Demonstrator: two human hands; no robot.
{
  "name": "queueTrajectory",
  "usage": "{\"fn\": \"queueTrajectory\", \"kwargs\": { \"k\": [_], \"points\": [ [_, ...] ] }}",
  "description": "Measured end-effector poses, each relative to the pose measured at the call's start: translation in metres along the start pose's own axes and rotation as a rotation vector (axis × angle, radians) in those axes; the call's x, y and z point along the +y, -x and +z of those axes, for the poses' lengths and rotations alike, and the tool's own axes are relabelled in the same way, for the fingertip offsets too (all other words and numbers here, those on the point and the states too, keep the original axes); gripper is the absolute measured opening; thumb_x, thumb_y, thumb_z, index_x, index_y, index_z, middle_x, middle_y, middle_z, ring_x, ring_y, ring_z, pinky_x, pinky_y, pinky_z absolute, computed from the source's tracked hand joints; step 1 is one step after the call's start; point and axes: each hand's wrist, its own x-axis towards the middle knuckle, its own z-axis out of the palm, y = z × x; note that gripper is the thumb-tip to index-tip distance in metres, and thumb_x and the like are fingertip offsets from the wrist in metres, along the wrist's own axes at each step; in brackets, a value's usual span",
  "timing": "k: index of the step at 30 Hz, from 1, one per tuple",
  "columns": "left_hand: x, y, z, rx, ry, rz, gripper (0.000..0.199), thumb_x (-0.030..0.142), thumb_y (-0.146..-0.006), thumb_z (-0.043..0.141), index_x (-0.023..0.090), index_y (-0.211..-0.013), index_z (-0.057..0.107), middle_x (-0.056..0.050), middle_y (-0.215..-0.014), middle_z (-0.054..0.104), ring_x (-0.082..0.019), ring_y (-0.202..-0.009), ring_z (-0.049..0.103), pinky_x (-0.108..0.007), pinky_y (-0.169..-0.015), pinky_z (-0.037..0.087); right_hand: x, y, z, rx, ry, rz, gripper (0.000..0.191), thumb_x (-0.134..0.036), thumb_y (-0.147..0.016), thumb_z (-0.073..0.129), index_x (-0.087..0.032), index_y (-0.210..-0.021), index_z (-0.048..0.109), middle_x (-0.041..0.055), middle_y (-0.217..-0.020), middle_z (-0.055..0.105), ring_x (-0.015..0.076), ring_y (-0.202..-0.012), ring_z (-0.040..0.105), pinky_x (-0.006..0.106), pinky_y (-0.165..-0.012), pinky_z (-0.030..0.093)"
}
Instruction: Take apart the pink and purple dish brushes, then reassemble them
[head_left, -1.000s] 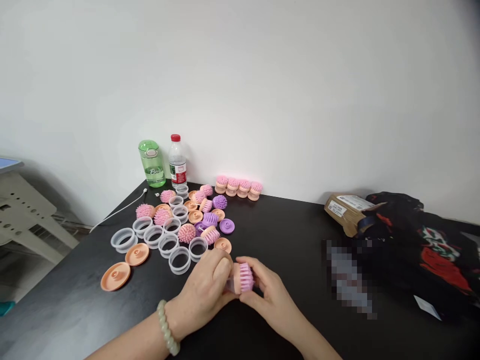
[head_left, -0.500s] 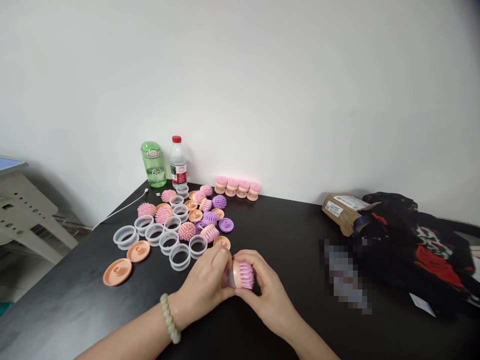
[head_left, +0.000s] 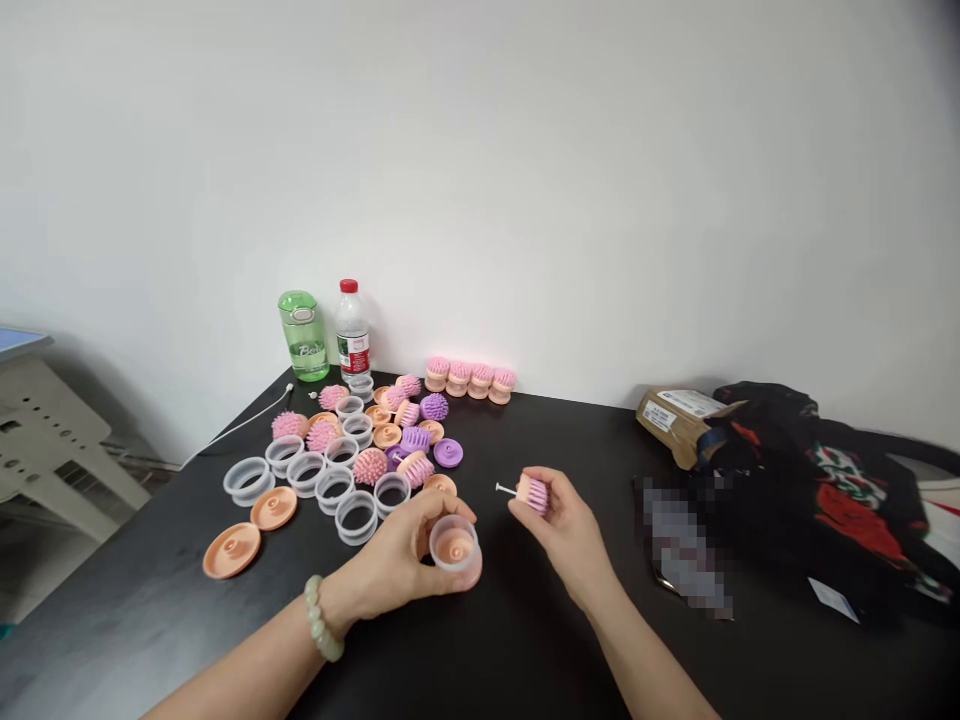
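Note:
My left hand [head_left: 409, 548] is closed around a clear plastic ring [head_left: 455, 528], with a peach disc [head_left: 456, 548] visible inside it. To the right, my right hand [head_left: 559, 530] pinches a pink-bristled brush head [head_left: 533, 494]. From its peach base a thin white stem [head_left: 506, 489] points left toward the ring, with a gap between them. Beyond my left hand lie several loose clear rings [head_left: 356, 517], peach discs [head_left: 232, 550], a purple disc [head_left: 448, 453] and pink and purple brush heads [head_left: 433, 406].
Along the wall stands a row of several pink brushes [head_left: 480, 380]. A green bottle [head_left: 305, 340] and a red-capped water bottle [head_left: 352, 335] are at the back left, near a white cable [head_left: 240, 425]. Rightward on the black table [head_left: 480, 670] lie a brown package [head_left: 675, 425] and dark fabric [head_left: 795, 500].
The brush head was against the clear ring between both hands. My right hand has drawn it away to the right, baring its white stem, and the ring's opening now faces up.

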Motion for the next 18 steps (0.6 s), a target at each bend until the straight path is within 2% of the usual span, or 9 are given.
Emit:
{"fn": "queueTrajectory", "kwargs": {
  "k": [3, 5, 7, 9, 11, 14, 16, 18],
  "points": [
    [-0.001, -0.001, 0.0, 0.03, -0.011, 0.033, 0.039, 0.02, -0.069, 0.082, 0.021, -0.1, 0.058, -0.001, -0.103, 0.051, -0.015, -0.091, 0.052, -0.028, -0.081, 0.04, 0.009, -0.002, 0.008, -0.031, 0.214, -0.073, 0.033, -0.027, -0.07, 0.07, -0.023, -0.102, 0.062, 0.0055, -0.102, 0.067, 0.027, -0.094, 0.067, 0.044, -0.086, 0.055],
    [-0.003, -0.002, 0.001, 0.056, 0.017, 0.017, 0.041, 0.023, -0.067, 0.084, 0.02, -0.098, 0.057, 0.0, -0.098, 0.051, -0.014, -0.085, 0.05, -0.027, -0.077, 0.039, 0.008, 0.001, 0.012, -0.079, 0.297, -0.141, 0.038, -0.021, -0.07, 0.068, -0.024, -0.107, 0.062, 0.0064, -0.11, 0.066, 0.028, -0.102, 0.065, 0.045, -0.091, 0.053],
    [-0.004, -0.004, 0.001, 0.096, 0.064, 0.014, 0.043, 0.027, -0.065, 0.086, 0.02, -0.096, 0.057, 0.001, -0.095, 0.051, -0.014, -0.084, 0.049, -0.026, -0.076, 0.039, 0.004, 0.006, 0.013, -0.095, 0.318, -0.213, 0.043, -0.02, -0.072, 0.066, -0.024, -0.115, 0.061, 0.0077, -0.118, 0.064, 0.0281, -0.111, 0.062, 0.045, -0.096, 0.051],
    [-0.005, -0.005, 0.002, 0.137, 0.119, 0.036, 0.045, 0.029, -0.065, 0.087, 0.021, -0.096, 0.055, -0.001, -0.099, 0.051, -0.016, -0.09, 0.049, -0.027, -0.079, 0.04, -0.005, 0.01, 0.01, -0.075, 0.296, -0.295, 0.037, -0.024, -0.08, 0.062, -0.024, -0.118, 0.06, 0.0084, -0.12, 0.063, 0.0273, -0.113, 0.061, 0.043, -0.097, 0.05],
    [-0.005, -0.005, 0.003, 0.159, 0.156, 0.066, 0.045, 0.03, -0.067, 0.085, 0.022, -0.098, 0.054, -0.002, -0.105, 0.052, -0.017, -0.095, 0.05, -0.028, -0.081, 0.041, -0.015, 0.015, 0.007, -0.068, 0.245, -0.389, 0.026, -0.028, -0.091, 0.053, -0.024, -0.115, 0.061, 0.0084, -0.115, 0.064, 0.0252, -0.108, 0.063, 0.04, -0.093, 0.052],
    [-0.005, -0.004, 0.004, 0.135, 0.156, 0.122, 0.044, 0.029, -0.072, 0.083, 0.023, -0.102, 0.052, -0.004, -0.111, 0.052, -0.018, -0.101, 0.053, -0.03, -0.084, 0.044, -0.028, 0.024, 0.005, -0.198, 0.164, -0.499, 0.026, -0.033, -0.098, 0.048, -0.026, -0.119, 0.06, 0.0073, -0.113, 0.065, 0.0215, -0.094, 0.066, 0.034, -0.082, 0.055],
    [-0.006, -0.003, 0.005, 0.116, 0.121, 0.157, 0.043, 0.027, -0.073, 0.082, 0.024, -0.104, 0.052, -0.005, -0.114, 0.053, -0.02, -0.106, 0.054, -0.032, -0.088, 0.045, -0.033, 0.029, 0.008, -0.294, 0.15, -0.504, 0.03, -0.035, -0.097, 0.053, -0.028, -0.125, 0.058, 0.0062, -0.114, 0.065, 0.0207, -0.091, 0.066, 0.032, -0.08, 0.056],
    [-0.006, -0.003, 0.006, 0.125, 0.069, 0.189, 0.04, 0.025, -0.074, 0.081, 0.023, -0.102, 0.053, -0.005, -0.115, 0.055, -0.021, -0.11, 0.055, -0.033, -0.09, 0.045, -0.033, 0.032, 0.013, -0.332, 0.137, -0.452, 0.032, -0.035, -0.096, 0.056, -0.029, -0.127, 0.057, 0.005, -0.111, 0.068, 0.0205, -0.09, 0.067, 0.031, -0.079, 0.056]
  ]
}}
